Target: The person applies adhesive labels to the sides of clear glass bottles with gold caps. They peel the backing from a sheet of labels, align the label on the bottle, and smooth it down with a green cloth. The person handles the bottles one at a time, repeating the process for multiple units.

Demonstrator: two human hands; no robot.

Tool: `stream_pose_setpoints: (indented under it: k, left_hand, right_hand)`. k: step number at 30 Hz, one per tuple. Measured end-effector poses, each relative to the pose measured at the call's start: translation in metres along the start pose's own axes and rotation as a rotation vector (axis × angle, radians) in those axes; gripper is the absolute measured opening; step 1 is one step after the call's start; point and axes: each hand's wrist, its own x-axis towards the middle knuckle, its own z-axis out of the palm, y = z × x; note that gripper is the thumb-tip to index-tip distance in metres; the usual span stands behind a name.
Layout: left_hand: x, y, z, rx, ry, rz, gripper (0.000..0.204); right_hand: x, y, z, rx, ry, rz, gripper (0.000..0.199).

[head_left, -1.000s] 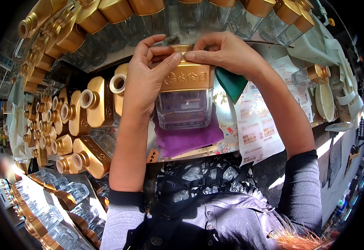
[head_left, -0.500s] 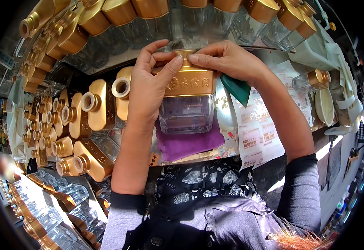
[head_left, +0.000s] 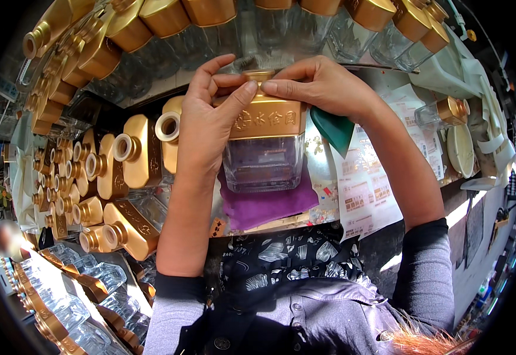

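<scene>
A squarish glass bottle (head_left: 264, 165) stands upright before me, its gold shoulder embossed and its base clear. My left hand (head_left: 213, 109) is closed at its neck from the left, thumb in front. From the right, the thumb of my right hand (head_left: 323, 89) presses against the same neck; its other fingers curl behind, partly hidden. Below the right palm hangs a dark green flat piece (head_left: 333, 131); whether that hand grips it, I cannot tell. A purple cloth (head_left: 269, 208) lies under the bottle.
Gold-topped bottles (head_left: 133, 157) crowd the left side, and a row of similar bottles (head_left: 210, 26) lines the back. Printed white sheets (head_left: 367, 201) lie on the right of the table. Farther right are another gold-topped bottle (head_left: 444, 113) and a pale oval dish (head_left: 460, 151).
The bottle's gold top and both hands have shifted very slightly left. The green piece's lower corner hangs a little lower. The grip at the neck looks the same.
</scene>
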Motion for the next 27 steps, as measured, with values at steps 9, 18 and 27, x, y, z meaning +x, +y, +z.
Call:
stream_pose_setpoints:
  k: [9, 18, 27]
  left_hand:
    - [-0.001, 0.003, -0.003, -0.18, 0.012, -0.094, 0.053]
    - [-0.001, -0.001, -0.002, 0.052, 0.0, 0.014, 0.048]
    - [-0.008, -0.007, -0.007, -0.132, 0.043, -0.031, 0.032]
  right_hand:
    - [-0.003, 0.002, -0.003, 0.154, -0.039, 0.072, 0.037]
    - [-0.002, 0.005, 0.002, 0.112, -0.016, 0.035, 0.036]
    - [-0.031, 0.007, 0.008, 0.357, 0.031, 0.083, 0.048]
